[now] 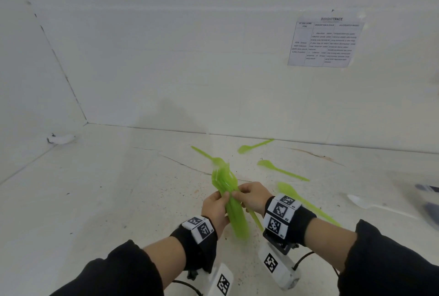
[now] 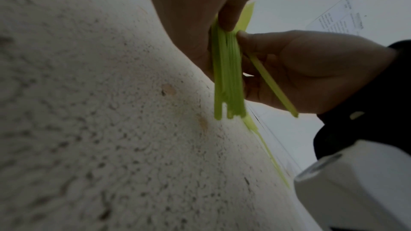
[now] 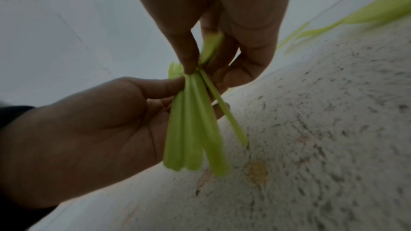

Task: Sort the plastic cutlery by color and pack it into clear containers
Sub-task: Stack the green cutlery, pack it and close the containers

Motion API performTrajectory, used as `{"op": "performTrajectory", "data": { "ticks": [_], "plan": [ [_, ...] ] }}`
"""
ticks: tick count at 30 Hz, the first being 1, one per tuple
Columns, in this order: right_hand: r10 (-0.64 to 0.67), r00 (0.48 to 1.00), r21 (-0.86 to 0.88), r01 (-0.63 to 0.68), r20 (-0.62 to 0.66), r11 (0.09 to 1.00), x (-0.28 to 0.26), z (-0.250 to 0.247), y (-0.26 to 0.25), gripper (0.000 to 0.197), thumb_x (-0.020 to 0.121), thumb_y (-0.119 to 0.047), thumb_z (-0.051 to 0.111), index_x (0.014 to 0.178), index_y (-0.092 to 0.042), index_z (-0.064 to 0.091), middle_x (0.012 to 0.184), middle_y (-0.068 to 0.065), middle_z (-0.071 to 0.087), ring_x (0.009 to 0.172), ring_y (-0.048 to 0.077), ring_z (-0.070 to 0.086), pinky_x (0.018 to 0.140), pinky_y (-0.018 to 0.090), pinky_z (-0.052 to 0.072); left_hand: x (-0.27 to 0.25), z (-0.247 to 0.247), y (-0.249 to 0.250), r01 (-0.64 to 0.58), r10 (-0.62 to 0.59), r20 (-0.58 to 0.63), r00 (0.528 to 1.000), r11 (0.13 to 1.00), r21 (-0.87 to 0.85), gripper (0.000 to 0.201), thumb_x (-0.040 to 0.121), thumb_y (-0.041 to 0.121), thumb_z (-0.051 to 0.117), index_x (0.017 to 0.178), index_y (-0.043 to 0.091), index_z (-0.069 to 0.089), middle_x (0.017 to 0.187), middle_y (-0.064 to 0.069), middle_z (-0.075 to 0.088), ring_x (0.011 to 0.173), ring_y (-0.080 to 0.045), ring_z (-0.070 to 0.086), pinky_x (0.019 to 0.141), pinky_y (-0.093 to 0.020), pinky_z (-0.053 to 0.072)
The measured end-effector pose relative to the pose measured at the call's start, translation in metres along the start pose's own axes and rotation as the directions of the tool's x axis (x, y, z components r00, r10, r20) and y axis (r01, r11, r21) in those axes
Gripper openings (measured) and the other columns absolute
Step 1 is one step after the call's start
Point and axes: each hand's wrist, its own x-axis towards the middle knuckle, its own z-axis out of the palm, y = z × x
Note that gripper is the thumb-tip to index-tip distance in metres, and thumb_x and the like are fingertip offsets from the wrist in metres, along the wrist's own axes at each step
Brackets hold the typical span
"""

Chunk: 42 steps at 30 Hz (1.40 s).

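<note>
A bundle of green plastic cutlery [image 1: 231,203] stands nearly upright over the speckled white surface. My left hand [image 1: 223,198] grips it round the handles. My right hand [image 1: 237,192] pinches one green utensil [image 2: 273,85] whose handle slants away from the bundle [image 2: 227,76]. In the right wrist view my right hand [image 3: 195,71] meets the left hand [image 3: 100,129] at the bundle [image 3: 189,129], and the slanted handle [image 3: 224,113] sticks out on the right. Loose green spoons [image 1: 282,169] lie beyond and to the right of the hands.
More green spoons lie at the back [image 1: 254,146], the right [image 1: 306,203] and behind the bundle [image 1: 204,152]. A white spoon [image 1: 370,204] lies at the right, near a blurred clear and dark thing [image 1: 427,198] at the edge. A printed sheet [image 1: 325,42] hangs on the wall.
</note>
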Motion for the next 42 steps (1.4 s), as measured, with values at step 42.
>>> {"op": "performTrajectory", "data": {
  "ticks": [42],
  "plan": [
    [0.017,0.992,0.237,0.013,-0.123,0.971,-0.026,-0.013,0.022,0.013,0.088,-0.008,0.058,0.079,-0.016,0.056,0.069,0.002,0.058,0.055,0.012,0.056,0.054,0.021,0.053,0.013,0.024,-0.023,0.026,-0.002,0.184,0.983,0.992,-0.125,0.021,0.100,0.007,0.036,0.114,-0.003,0.049,0.102,-0.017,0.069,0.085,-0.028,0.070,0.079,-0.048,0.056]
  ]
}}
